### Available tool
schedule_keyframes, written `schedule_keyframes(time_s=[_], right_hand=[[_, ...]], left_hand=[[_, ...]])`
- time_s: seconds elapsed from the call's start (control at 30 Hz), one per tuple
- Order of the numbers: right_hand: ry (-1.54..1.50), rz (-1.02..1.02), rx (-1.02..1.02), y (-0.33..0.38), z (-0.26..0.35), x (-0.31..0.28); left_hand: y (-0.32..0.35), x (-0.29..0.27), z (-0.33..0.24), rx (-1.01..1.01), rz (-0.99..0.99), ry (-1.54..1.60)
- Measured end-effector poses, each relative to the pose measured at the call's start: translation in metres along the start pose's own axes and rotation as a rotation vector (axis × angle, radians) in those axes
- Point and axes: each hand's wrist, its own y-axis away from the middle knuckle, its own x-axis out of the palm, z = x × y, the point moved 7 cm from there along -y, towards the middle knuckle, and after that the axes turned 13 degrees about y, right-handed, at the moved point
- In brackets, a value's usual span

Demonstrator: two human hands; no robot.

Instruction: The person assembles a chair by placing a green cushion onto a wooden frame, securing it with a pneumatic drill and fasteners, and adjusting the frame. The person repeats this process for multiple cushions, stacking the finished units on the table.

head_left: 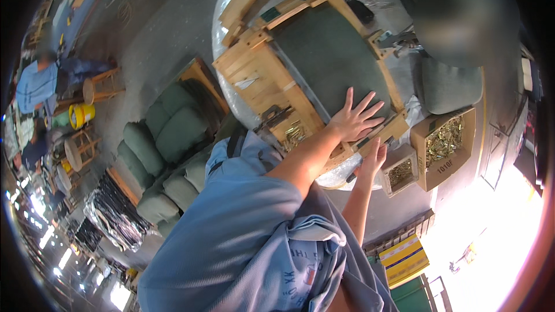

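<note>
A green upholstered panel sits within a light wooden frame. My left hand lies flat on the panel's near end, fingers spread and empty. At the frame's near right corner, my right hand is partly closed with its thumb raised. A small dark object pokes out beside its fingers; the rest of it is hidden. A dark metal tool rests on the frame to the left, close to a pile of brass-coloured hardware.
A cardboard box and a smaller box of metal pieces stand at right, below a green cushion. A blurred person is across the frame. Green sofa seats stand left; a person in blue is farther off.
</note>
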Motion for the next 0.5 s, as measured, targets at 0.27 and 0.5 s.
schedule_keyframes(time_s=[0.27,0.5], right_hand=[[0.415,-0.124,-0.099,0.001,0.038,0.004],[0.667,-0.425,-0.484,-0.022,0.11,0.018]], left_hand=[[0.002,-0.028,0.005,0.113,-0.032,0.13],[-0.026,-0.234,0.158,-0.269,-0.531,-0.053]])
